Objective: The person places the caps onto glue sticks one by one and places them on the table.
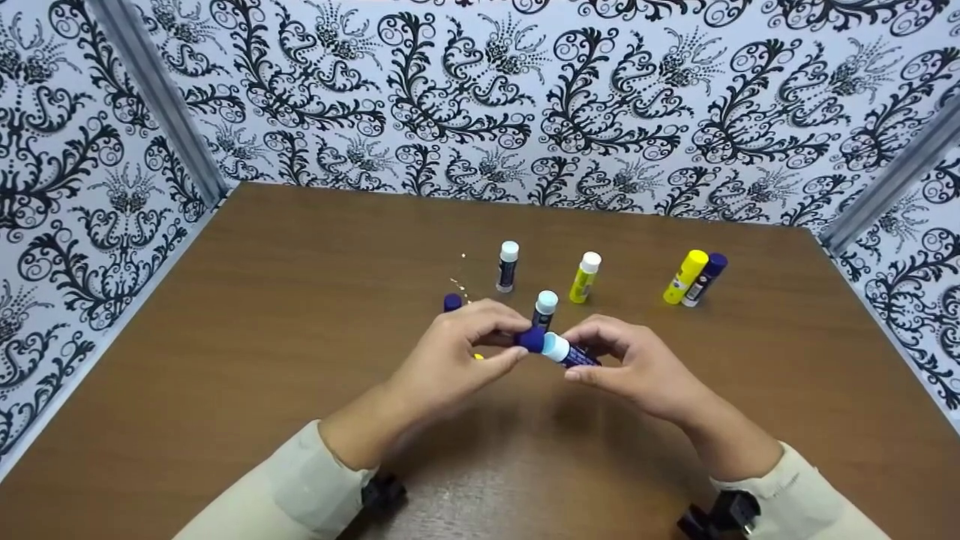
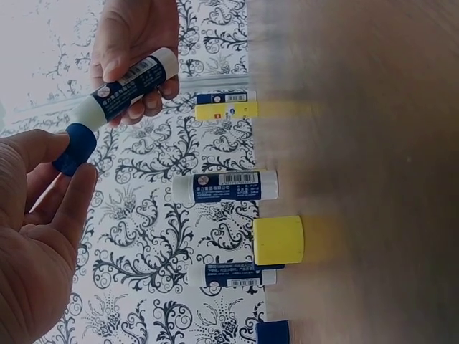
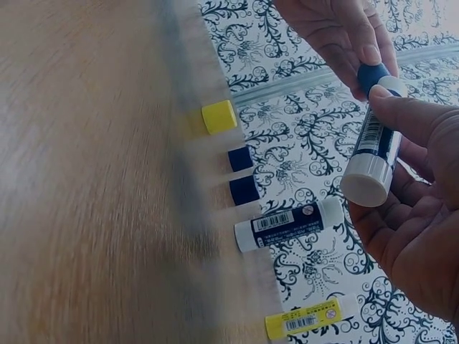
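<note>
My left hand [image 1: 457, 349] pinches a dark blue cap [image 1: 531, 340] between thumb and fingers. A glue stick [image 1: 579, 357] with a dark blue label is held by my right hand [image 1: 637, 364], tilted above the table. Cap and glue stick meet at the stick's white end, and in the left wrist view the cap [image 2: 74, 149] lines up with that end. The right wrist view shows the stick's white base [image 3: 367, 185] facing the camera. Just behind the hands stands an uncapped blue-labelled glue stick [image 1: 545, 306], its lower part hidden.
Farther back stand another uncapped blue-labelled glue stick [image 1: 507, 268] and an uncapped yellow one [image 1: 583, 281]. Capped yellow [image 1: 686, 277] and blue [image 1: 706, 281] sticks stand together at right. Loose blue [image 1: 452, 302] and yellow [image 3: 219, 117] caps sit by my left hand. Patterned walls enclose the table [image 1: 300, 300].
</note>
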`<state>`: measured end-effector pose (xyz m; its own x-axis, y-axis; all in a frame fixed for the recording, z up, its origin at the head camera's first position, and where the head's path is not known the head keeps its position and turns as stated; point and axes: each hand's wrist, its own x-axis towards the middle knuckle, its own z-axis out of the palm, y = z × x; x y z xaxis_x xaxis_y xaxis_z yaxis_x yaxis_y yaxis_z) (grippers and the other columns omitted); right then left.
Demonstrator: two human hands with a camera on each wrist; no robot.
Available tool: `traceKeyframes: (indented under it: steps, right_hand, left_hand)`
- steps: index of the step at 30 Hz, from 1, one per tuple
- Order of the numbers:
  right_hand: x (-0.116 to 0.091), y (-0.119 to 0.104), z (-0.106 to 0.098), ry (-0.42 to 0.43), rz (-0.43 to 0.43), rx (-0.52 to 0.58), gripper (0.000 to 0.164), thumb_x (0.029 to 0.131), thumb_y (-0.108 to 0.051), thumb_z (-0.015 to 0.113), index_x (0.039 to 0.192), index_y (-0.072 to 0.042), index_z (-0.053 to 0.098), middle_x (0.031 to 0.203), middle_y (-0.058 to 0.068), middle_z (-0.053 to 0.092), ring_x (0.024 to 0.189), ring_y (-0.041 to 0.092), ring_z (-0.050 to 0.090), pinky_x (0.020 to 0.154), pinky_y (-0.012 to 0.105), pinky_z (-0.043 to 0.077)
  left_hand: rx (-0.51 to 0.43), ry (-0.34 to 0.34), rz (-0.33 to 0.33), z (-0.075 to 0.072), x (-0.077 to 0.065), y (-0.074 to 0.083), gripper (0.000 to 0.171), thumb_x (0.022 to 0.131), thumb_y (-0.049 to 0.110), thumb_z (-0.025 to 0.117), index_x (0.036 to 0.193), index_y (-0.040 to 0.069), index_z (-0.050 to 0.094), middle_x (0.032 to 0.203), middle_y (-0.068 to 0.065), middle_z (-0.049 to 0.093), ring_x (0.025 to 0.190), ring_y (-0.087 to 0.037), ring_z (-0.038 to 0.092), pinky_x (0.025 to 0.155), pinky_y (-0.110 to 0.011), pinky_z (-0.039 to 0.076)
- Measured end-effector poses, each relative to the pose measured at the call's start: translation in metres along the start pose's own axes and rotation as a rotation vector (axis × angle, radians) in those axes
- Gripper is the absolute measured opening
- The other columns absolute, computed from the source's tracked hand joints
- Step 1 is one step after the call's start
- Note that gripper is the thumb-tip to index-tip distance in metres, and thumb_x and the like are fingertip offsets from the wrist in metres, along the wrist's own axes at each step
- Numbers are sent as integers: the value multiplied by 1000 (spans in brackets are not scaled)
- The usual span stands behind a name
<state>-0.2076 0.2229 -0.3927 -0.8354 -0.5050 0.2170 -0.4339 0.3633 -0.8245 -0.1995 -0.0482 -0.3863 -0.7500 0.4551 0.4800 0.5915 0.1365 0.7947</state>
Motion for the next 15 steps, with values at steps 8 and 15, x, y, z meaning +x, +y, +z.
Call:
traceKeyframes:
  steps: [8,15]
  right_hand:
    - [0,-1,0,-26,2,-41,30,89,-18,84,117,-23,75,103,-3,70,92,18,66,84,27,56]
    - [0,-1,-1,-31,-9,-62,30,90,-16,82,118,-23,76,104,-3,69,93,17,64,85,25,55]
  left_hand:
    - [10,-26,14,1,0,1,25,92,5,78,116,-1,74,114,-12,71,105,-18,72,94,-24,61]
    - [23,-44,-4,1,0,1,26,92,4,77,118,0,75,114,-11,72,105,-18,72,94,-23,61]
